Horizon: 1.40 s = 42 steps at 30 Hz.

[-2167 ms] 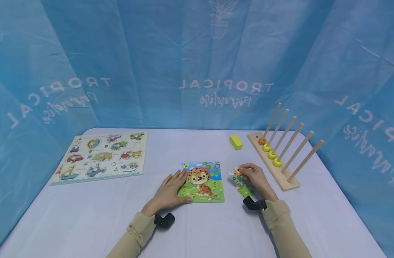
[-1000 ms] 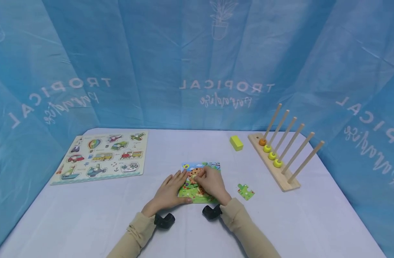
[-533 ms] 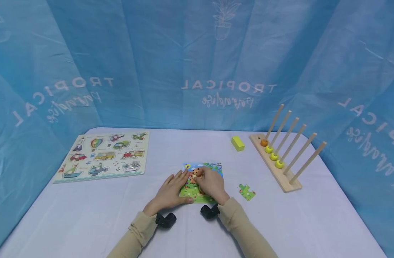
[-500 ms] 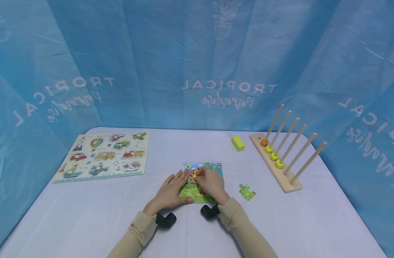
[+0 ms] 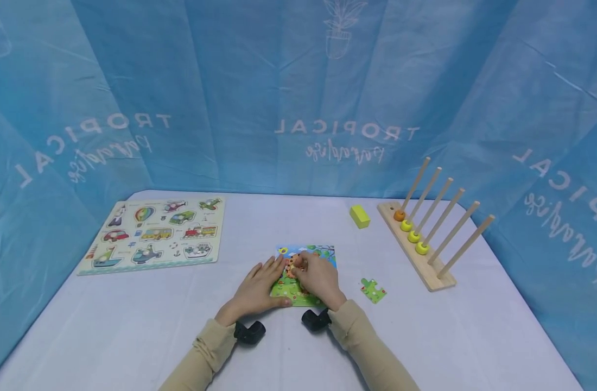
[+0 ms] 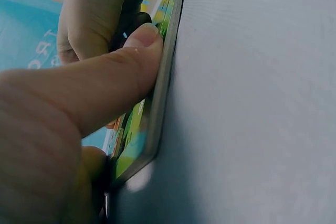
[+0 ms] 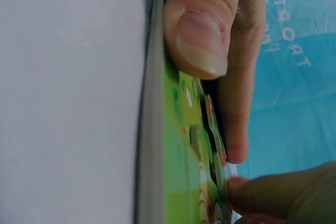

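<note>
A square jigsaw puzzle (image 5: 328,254) with a spotted cub picture lies at the table's middle. My left hand (image 5: 256,285) rests on its left side, fingers spread and straight. In the left wrist view, the left thumb (image 6: 118,72) lies over the board's near edge. My right hand (image 5: 320,277) covers much of the picture and pinches a puzzle piece (image 5: 291,267) over the cub's face, mostly hidden by the fingers. Puzzle pieces (image 7: 210,135) stand slightly raised in the right wrist view. One loose green puzzle piece (image 5: 373,291) lies right of the board.
A vehicle peg puzzle (image 5: 154,236) lies at the back left. Behind the right hand sits a yellow block (image 5: 360,216). A wooden stand (image 5: 420,255) with upright pegs and small beads is at the right. Blue cloth (image 5: 298,98) hangs behind the table.
My right hand has carried a puzzle piece leftward from beside the loose green one onto the board. Over the last half second it shifts only slightly. The left hand stays put.
</note>
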Motion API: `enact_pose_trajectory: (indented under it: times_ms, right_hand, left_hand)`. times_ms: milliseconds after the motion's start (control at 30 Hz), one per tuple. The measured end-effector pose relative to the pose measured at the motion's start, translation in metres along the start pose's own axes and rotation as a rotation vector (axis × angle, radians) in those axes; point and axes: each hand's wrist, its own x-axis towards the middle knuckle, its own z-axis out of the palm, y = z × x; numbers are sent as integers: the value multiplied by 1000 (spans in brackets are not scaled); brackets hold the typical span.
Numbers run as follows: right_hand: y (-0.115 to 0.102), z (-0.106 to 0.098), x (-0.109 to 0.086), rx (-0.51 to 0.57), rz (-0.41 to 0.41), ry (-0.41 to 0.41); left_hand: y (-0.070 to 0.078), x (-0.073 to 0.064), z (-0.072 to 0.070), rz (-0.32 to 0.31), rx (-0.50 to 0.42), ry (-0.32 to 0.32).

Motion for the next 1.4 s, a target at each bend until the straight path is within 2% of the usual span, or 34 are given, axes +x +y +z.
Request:
enact_pose_trajectory:
  times_ms: [167, 300, 633, 733, 800, 933, 1033, 1133, 1267, 1333, 1400]
  right_hand:
    - [-1, 1, 1, 18, 59, 11]
    - [-2, 2, 1, 21, 69, 19]
    - [-1, 3, 0, -71, -2, 22]
    - [3, 1, 1, -9, -21, -1]
    - [9, -2, 2, 116, -21, -50]
    - [39, -21, 5, 500, 37, -157]
    - [72, -43, 3, 687, 99, -151]
    - [107, -67, -6, 724, 141, -125]
    - [149, -89, -23, 667, 172, -147]
    - [164, -97, -33, 637, 155, -182]
    - [174, -103, -42, 637, 87, -239]
  left_hand:
    - [1, 0, -1, 16, 0, -6]
    - [1, -2, -3, 28, -6, -19]
    - [2, -3, -3, 45, -1, -28]
    - [2, -3, -3, 31, 5, -31]
    - [3, -3, -3, 21, 9, -32]
    - [4, -1, -2, 18, -6, -39]
    - [5, 0, -1, 17, -15, -37]
    - [5, 1, -1, 5, -5, -36]
    - [3, 1, -1, -10, -10, -43]
    - [2, 0, 0, -17, -11, -48]
    - [2, -1, 0, -24, -11, -45]
